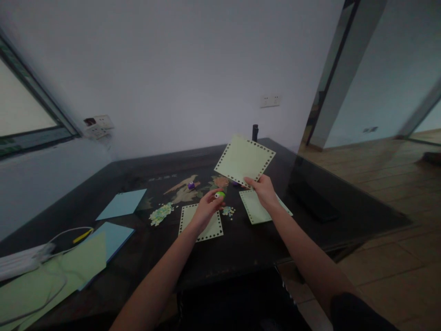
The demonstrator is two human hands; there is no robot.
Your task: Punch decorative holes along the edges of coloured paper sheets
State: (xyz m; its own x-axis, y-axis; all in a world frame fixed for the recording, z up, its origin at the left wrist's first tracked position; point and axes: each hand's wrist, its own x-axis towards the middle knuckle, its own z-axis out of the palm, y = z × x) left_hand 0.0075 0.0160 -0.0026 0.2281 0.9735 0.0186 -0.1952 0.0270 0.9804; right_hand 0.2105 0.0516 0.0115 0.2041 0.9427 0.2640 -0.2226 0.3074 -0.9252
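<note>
Dark tabletop [241, 250] below, the right hand [264, 189] holds paper [245, 160] aloft.

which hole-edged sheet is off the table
The raised sheet, in the right hand; the lower left sheet and lower right sheet lie on the table.

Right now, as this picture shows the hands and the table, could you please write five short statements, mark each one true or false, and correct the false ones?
1. The right hand holds up a pale green sheet. True.
2. The left hand is empty. False: it holds a small green object.
3. A small purple object is on the dark table. True.
4. The blue sheets lie to the right of the right hand. False: they lie on the table's left side.
5. A heap of small paper bits lies on the table. True.
</note>
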